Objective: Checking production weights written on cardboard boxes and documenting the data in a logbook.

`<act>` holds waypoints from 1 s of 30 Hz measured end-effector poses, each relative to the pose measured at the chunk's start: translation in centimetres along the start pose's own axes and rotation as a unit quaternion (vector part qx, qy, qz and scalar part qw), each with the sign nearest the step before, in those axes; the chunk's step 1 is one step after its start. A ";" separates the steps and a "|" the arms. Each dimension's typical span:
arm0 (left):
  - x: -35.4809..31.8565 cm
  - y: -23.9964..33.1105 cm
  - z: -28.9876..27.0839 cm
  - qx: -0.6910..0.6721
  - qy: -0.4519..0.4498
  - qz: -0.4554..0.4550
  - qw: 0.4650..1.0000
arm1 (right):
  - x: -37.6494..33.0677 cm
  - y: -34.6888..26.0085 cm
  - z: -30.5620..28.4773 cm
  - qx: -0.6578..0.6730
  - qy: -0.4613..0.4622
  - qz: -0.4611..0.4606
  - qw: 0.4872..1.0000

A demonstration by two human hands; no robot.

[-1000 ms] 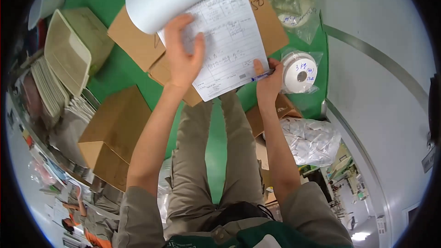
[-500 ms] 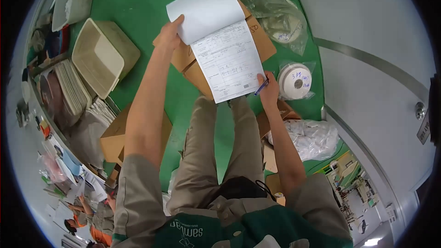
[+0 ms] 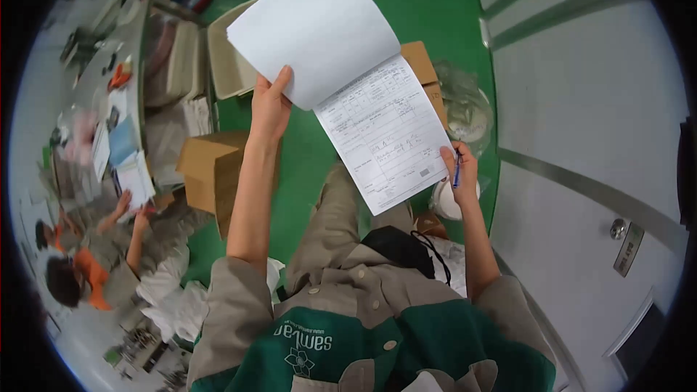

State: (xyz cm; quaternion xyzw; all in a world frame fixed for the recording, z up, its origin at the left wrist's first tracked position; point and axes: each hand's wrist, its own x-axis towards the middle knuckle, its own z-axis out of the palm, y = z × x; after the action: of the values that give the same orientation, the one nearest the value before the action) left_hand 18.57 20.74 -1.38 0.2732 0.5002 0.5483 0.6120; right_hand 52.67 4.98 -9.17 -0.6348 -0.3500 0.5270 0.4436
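Both my hands hold up stapled-looking sheets of white paper [image 3: 392,152], a printed form with some handwriting on it. My left hand [image 3: 271,105] grips the turned-up upper sheet [image 3: 312,29] at its lower left edge, thumb on top. At the form's lower right edge, my right hand [image 3: 463,167] pinches the paper and also keeps a blue pen [image 3: 457,172] between its fingers. Behind the papers, a cardboard box [image 3: 419,62] is partly hidden.
An opened cardboard box [image 3: 210,167] stands on the green floor at left, near a cream plastic tub [image 3: 231,51]. Bagged white rolls [image 3: 468,112] lie to the right, beside a grey door [image 3: 581,196]. Co-workers [image 3: 94,268] sit at a paper-strewn table, far left.
My view has turned, so the tub, boxes and table sit elsewhere in it. The papers are closer to me and tilted more, still held by both hands.
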 end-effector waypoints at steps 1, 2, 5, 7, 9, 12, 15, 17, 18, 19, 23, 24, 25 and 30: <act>-3.2 1.6 -1.3 -0.021 0.021 0.028 0.999 | -0.8 -1.6 -0.2 -0.008 -0.043 -0.016 0.999; -6.4 3.1 -1.9 -0.038 0.041 0.047 0.997 | -1.8 -3.2 -0.2 -0.023 -0.065 -0.042 0.997; -15.4 6.3 -4.9 -0.100 0.131 0.123 0.979 | -3.5 -7.4 1.3 -0.033 -0.176 -0.071 0.981; -20.7 6.7 -7.5 -0.130 0.159 0.171 0.964 | -5.2 -9.2 2.5 -0.069 -0.236 -0.076 0.966; -25.0 7.2 -8.7 -0.148 0.199 0.212 0.945 | -5.6 -10.7 3.8 -0.085 -0.292 -0.079 0.949; -31.6 6.4 -11.3 -0.162 0.280 0.264 0.909 | -8.7 -12.3 6.4 -0.129 -0.367 -0.091 0.917; -35.8 3.1 -13.4 -0.182 0.345 0.287 0.875 | -8.7 -11.2 8.9 -0.154 -0.430 -0.077 0.886; -38.6 1.5 -14.4 -0.198 0.397 0.283 0.850 | -9.0 -9.9 11.5 -0.203 -0.456 -0.063 0.864; -39.9 0.4 -15.3 -0.210 0.413 0.285 0.839 | -9.6 -9.6 12.8 -0.249 -0.454 -0.083 0.852; -41.1 -0.5 -16.2 -0.219 0.429 0.279 0.831 | -9.8 -9.0 14.1 -0.267 -0.471 -0.084 0.836; -44.2 -2.3 -19.5 -0.257 0.500 0.263 0.784 | -11.6 -8.1 20.2 -0.339 -0.520 -0.089 0.779; -44.8 -2.4 -20.8 -0.265 0.496 0.280 0.778 | -12.0 -8.1 22.1 -0.348 -0.531 -0.107 0.765; -45.3 -2.5 -22.3 -0.275 0.512 0.276 0.765 | -12.5 -8.2 24.3 -0.342 -0.541 -0.102 0.762; -46.6 -2.0 -28.7 -0.307 0.518 0.332 0.726 | -13.7 -9.1 33.7 -0.339 -0.576 -0.131 0.732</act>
State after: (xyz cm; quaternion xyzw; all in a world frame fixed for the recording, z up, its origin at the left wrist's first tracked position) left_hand -2.11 -29.88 1.33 -0.1074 0.4215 0.8963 0.0866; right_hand 17.16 2.31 2.54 -0.2656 -0.7735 0.5749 -0.0228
